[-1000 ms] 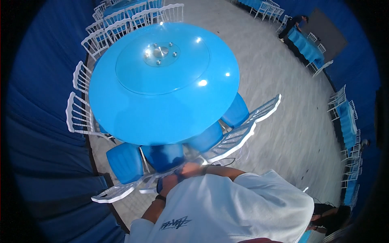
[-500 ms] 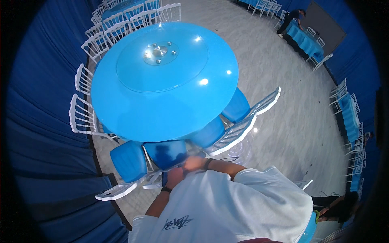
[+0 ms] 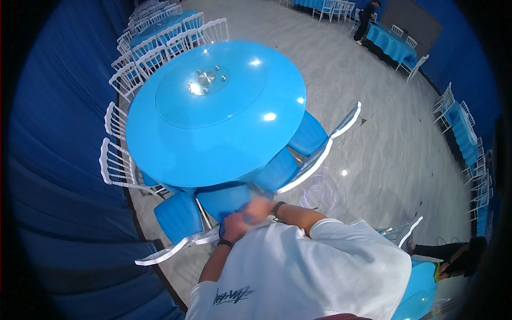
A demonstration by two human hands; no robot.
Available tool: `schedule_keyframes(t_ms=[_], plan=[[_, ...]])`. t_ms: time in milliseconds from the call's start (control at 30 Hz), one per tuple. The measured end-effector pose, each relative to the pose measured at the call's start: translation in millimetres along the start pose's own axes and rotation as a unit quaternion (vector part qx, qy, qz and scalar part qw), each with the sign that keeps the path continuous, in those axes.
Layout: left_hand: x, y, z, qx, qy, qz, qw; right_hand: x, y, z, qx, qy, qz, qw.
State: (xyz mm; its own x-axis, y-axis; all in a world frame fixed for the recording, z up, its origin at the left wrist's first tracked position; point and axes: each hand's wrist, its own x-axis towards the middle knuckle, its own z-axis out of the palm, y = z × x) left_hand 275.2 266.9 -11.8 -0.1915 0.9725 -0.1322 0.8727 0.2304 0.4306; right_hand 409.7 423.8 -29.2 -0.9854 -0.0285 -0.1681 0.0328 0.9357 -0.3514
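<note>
Meeting, or nearly so, at near edge of blue seat [image 3: 224,198]: person's left hand [image 3: 234,227], right hand [image 3: 257,209], both blurred. Grip closure on dark-blue item [image 3: 221,230] cannot be told. Item shows beside left hand; judged light, soft, best pinched by edge.

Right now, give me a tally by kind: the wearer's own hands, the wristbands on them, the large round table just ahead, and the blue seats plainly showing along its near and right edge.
Hands: 2
Dark wristbands: 2
Large round table: 1
Blue seats: 4
Total: 9
</note>
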Motion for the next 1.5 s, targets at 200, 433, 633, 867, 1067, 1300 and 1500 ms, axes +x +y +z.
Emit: schedule_keyframes(t_ms=[200, 433, 633, 867, 1067, 1300, 1500], plan=[[-3, -21, 22, -0.003, 0.027, 0.041, 0.999, -8, -13, 6, -0.003, 0.042, 0.035, 0.999], [-21, -24, 17, -0.006, 0.078, 0.081, 0.994, -21, -34, 17, -0.010, 0.116, 0.103, 0.988], [-31, -32, 8, -0.034, 0.039, 0.067, 0.996, -19, -44, 40, -0.082, 0.216, 0.151, 0.961], [-45, -47, -1, -0.034, -0.012, 0.050, 0.998, -23, -70, 46, -0.073, 0.310, 0.171, 0.932], [-45, -55, 1, -0.024, -0.026, 0.085, 0.996, -29, -102, 37, -0.041, 0.286, 0.241, 0.927], [-45, -61, 3, -0.018, -0.040, 0.100, 0.994, -32, -135, 32, -0.018, 0.301, 0.267, 0.915], [-45, -69, 6, -0.019, -0.049, 0.108, 0.993, -23, -149, 31, 0.003, 0.283, 0.300, 0.911]])
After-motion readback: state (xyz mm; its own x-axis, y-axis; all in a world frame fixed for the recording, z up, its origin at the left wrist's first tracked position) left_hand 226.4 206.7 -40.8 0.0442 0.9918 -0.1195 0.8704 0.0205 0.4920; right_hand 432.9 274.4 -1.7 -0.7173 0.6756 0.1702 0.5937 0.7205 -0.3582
